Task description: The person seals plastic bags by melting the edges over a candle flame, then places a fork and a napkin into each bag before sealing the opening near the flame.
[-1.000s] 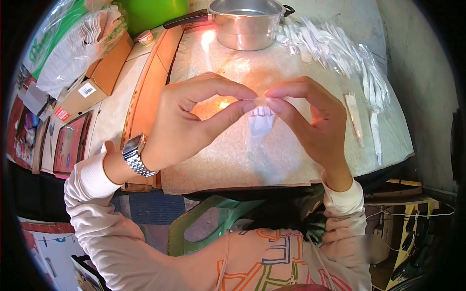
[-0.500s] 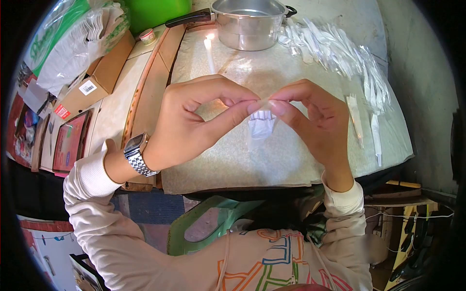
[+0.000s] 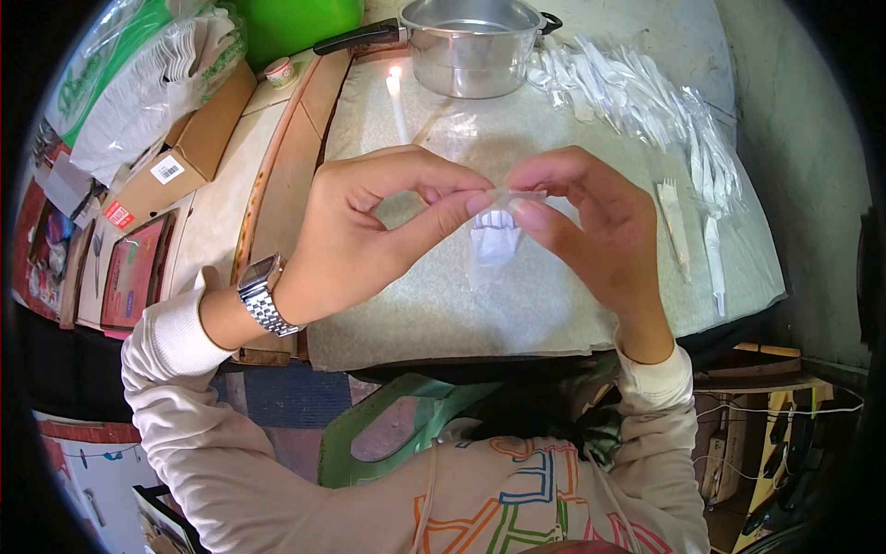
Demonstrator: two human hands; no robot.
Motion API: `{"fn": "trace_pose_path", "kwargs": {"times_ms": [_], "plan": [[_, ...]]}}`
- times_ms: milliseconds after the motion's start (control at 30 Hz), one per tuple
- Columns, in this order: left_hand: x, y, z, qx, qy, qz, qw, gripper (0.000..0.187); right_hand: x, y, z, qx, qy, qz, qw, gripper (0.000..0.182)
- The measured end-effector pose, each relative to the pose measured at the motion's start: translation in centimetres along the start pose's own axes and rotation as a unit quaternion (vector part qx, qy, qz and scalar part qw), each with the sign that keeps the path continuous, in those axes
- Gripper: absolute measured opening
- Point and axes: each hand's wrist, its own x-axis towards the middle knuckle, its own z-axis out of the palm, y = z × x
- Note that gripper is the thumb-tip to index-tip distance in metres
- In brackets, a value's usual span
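Note:
Above the covered tabletop, my left hand [image 3: 392,217] pinches the top edge of a clear plastic sleeve [image 3: 482,273] between thumb and index finger. My right hand [image 3: 595,222] has its thumb and curled index finger at the same edge, with a strip of film between them. Inside the sleeve is a white plastic fork [image 3: 495,222], its tines just under the pinched edge and its lower part hard to make out. Beyond my left hand stands a lit white candle [image 3: 398,106]. A wrapped fork [image 3: 674,226] lies to the right of my right hand.
A metal pot [image 3: 475,51] with a black handle stands at the back. A pile of wrapped white cutlery [image 3: 618,88] spreads along the right side. On the left are a cardboard box [image 3: 198,138], a small cup [image 3: 280,72] and a bag of white plastic pieces [image 3: 157,92].
My right index finger has lifted slightly from the thumb, and more of the sleeve's top edge shows between them. My left hand has barely moved.

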Motion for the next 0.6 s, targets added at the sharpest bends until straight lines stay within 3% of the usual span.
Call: {"fn": "trace_pose_path", "kwargs": {"times_ms": [600], "plan": [[-0.16,-0.51,-0.10,-0.001,-0.016,0.028,0.999,0.013,0.23,0.32,-0.02,-0.033,-0.016,-0.025,0.999,0.011]]}}
